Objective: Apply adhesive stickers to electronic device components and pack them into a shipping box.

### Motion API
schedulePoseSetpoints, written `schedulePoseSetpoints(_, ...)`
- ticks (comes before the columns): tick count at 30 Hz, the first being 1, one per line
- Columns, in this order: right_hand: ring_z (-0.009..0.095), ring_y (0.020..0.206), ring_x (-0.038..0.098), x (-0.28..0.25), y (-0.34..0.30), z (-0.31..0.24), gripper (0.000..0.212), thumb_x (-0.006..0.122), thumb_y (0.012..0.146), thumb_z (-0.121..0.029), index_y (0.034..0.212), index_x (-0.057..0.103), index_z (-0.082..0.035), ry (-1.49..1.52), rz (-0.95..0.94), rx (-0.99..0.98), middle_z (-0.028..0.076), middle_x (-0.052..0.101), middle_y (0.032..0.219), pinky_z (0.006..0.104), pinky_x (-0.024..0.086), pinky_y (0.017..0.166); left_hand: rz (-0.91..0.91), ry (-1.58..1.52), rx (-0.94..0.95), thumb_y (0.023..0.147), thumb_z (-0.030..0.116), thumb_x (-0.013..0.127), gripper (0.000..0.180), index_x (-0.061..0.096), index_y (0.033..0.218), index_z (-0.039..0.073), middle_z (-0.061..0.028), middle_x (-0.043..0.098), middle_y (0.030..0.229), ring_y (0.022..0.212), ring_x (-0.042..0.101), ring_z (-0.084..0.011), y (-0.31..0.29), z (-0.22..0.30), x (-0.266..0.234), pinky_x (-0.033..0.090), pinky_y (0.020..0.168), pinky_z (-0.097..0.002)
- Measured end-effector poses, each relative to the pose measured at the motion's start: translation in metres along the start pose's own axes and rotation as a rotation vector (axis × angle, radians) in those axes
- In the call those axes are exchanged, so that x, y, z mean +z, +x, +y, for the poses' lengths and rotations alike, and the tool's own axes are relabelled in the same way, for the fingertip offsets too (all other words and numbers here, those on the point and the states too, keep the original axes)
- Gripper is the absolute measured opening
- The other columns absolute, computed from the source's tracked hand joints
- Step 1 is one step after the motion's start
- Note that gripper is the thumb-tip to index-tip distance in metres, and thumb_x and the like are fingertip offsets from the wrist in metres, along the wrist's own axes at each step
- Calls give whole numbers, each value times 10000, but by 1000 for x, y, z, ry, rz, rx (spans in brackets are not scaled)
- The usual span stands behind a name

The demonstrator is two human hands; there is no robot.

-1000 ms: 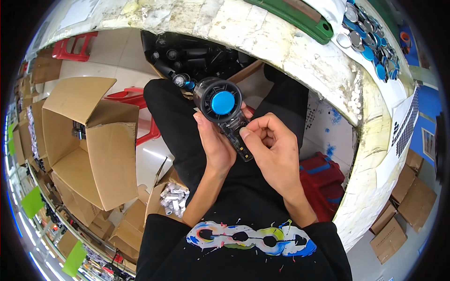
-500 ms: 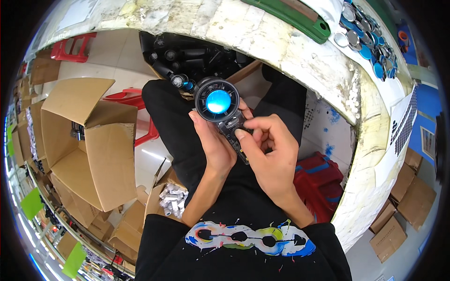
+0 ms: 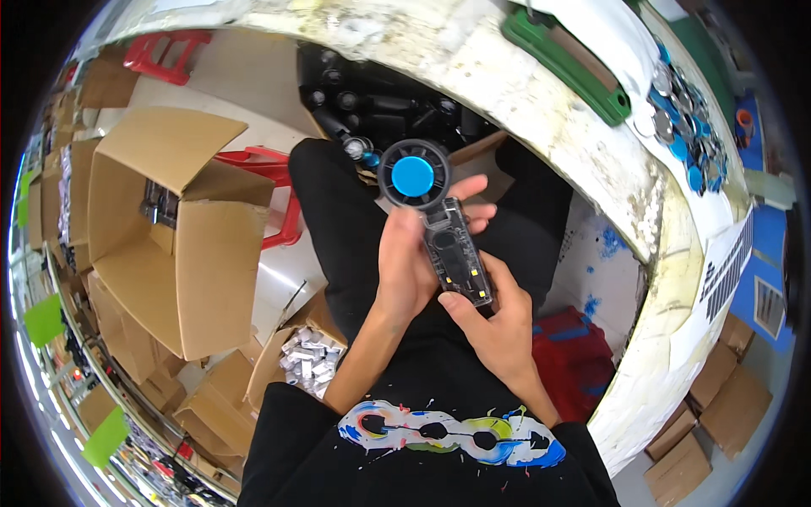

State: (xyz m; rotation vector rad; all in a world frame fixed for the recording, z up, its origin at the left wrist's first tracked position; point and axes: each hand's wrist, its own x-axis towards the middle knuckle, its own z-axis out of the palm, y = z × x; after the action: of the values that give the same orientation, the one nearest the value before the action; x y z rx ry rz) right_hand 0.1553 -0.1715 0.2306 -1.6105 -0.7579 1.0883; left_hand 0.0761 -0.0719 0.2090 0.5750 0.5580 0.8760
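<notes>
The handheld fan (image 3: 449,242), with a blue disc (image 3: 413,177) at its head, sits between both hands. The right hand (image 3: 504,328) pinches its handle's lower end; the left hand (image 3: 403,269) supports it loosely, fingers spread. The step seems to be steadying the fan; the next move likely calls for a firm hold. A stained white desk (image 3: 473,61) curves ahead; an open cardboard box (image 3: 216,275) stands left.

Device (image 3: 452,249) in hands (image 3: 503,325), carton (image 3: 218,270) at left, table (image 3: 456,51) ahead, discs (image 3: 688,127) at right
</notes>
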Motion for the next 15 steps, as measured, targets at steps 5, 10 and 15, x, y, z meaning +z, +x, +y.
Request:
schedulePoseSetpoints(5,124,706,621,28,10,-8,441,740,750,-107,1109,529,38,-40,-100,-64,102,650,840,253,491,638,80,66,5,837,69,505,532,288,1317,-9,-281,498,1205,1053,581,-338,-17,36,-16,484,919,-412)
schedulePoseSetpoints(10,175,797,660,65,19,-23,493,749,721,-97,1142,529,35,-116,-288,-110,120,665,882,272,508,689,68,124,80,832,-27,528,533,284,1303,28,-180,540,1153,989,600,-225,-36,79,-47,505,860,-355)
schedulePoseSetpoints(15,135,768,611,89,32,-30,428,625,758,14,1180,554,25,-109,-476,-166,103,652,929,258,498,690,218,478,292,807,-11,572,618,271,1346,7,-163,565,1152,976,613,-222,-77,184,-83,481,886,-377)
